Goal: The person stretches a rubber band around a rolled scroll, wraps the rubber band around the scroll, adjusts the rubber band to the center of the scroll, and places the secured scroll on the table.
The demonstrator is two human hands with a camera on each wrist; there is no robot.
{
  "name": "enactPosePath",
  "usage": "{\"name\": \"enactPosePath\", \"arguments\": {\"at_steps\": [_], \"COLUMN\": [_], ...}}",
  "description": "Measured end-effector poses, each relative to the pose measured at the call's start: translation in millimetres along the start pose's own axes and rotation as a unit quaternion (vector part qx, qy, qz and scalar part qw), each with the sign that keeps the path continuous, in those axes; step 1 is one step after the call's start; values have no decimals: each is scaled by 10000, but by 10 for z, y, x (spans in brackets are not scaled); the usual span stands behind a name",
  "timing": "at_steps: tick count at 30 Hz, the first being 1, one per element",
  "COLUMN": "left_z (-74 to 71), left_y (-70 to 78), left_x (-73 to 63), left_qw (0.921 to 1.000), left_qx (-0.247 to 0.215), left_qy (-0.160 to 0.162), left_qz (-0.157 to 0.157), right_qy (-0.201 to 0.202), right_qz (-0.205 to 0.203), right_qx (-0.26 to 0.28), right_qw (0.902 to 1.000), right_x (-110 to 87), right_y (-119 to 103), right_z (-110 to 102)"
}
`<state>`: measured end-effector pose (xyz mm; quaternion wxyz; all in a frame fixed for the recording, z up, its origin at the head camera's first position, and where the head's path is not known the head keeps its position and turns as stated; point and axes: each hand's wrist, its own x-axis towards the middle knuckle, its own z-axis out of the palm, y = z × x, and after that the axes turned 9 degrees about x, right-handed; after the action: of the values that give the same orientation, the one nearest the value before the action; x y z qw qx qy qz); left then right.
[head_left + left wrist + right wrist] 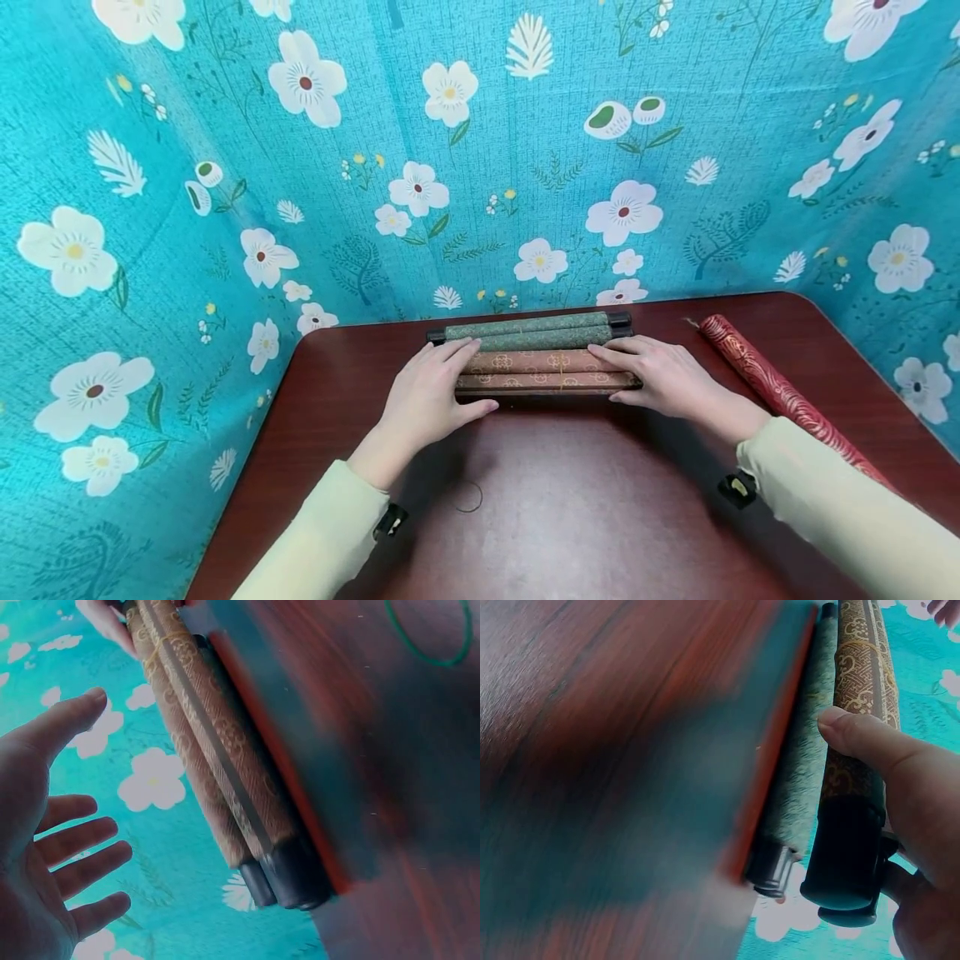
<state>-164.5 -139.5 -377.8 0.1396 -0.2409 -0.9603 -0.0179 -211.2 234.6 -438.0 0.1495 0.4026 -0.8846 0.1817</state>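
A brown scroll [540, 381] with gold flower patterns, black ends and a thin yellow band lies crosswise near the table's back. My right hand [663, 375] grips its right end; the right wrist view shows the thumb laid over the brown roll [855, 776]. At the left end is my left hand [427, 396], its thumb spread. In the left wrist view its fingers [94, 847] are extended, apart from the roll. Behind the brown scroll lies a green scroll [536, 333] with black ends, its lower side partly hidden.
A red scroll [787, 400] with gold swirls lies slantwise on the right of the dark red table [570, 500]. A thin green ring-shaped band [439, 662] lies on the front part of the tabletop. Blue flowered cloth [487, 167] hangs around the back and sides.
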Motion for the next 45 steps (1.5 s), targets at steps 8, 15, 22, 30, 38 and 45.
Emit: {"name": "enactPosePath", "arguments": {"at_steps": [8,15,22,30,38,45], "left_z": [145,196,278,326,321,293], "left_y": [-116,-129,-122,-116,-134,-145], "left_x": [-178,-287,-387,-442,-403,-343], "left_qw": [9994,9990,9983,9981,9990,9988], "left_qx": [-171,-158,-219,-215,-107,-3], "left_qy": [-20,-46,-118,-223,-281,-432], "left_qz": [-286,-418,-528,-528,-343,-232], "right_qy": [-439,-815,-1139,-1064,-612,-468], "right_qz": [291,500,609,264,103,-5], "right_qx": [197,523,727,227,14,-31], "right_qw": [9984,9940,9890,9937,9981,9989], "right_x": [-30,15,101,109,80,51], "right_y": [113,181,242,293,293,184], "right_z": [126,211,281,362,285,18]}}
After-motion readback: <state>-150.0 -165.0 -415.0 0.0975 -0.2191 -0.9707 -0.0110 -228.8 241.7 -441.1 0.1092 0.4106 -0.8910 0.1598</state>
